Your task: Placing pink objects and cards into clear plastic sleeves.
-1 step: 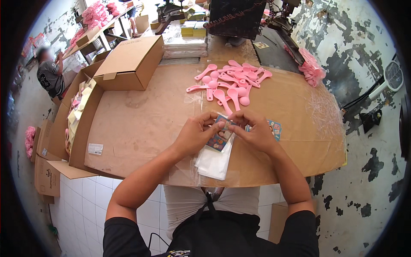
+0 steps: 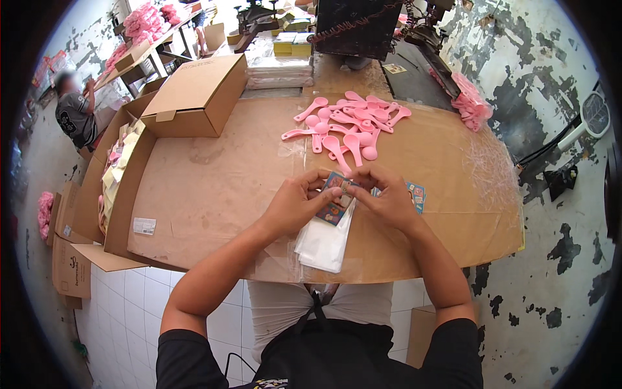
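Note:
A small blue printed card (image 2: 333,214) with colourful pictures is held over the near middle of the table. My left hand (image 2: 295,202) pinches its left side, thumb on top. My right hand (image 2: 387,196) is closed at the card's upper right edge, thumb and fingers together. Beneath the card lies a stack of white translucent plastic bags (image 2: 322,247). More blue cards (image 2: 418,196) lie on the table, partly covered by my right hand. Just beyond both hands spreads a loose heap of pink plastic spoons (image 2: 363,117).
The cardboard-covered table (image 2: 214,188) has a closed brown box (image 2: 194,94) at its far left. Beside that, an open carton (image 2: 120,175) holds pale packets. Dark machinery (image 2: 356,29) stands at the back. A pink bundle (image 2: 472,104) hangs far right. Another person (image 2: 76,113) sits far left.
The card has shifted slightly upward between my fingers, with my left thumb a little farther over it. Everything else looks the same.

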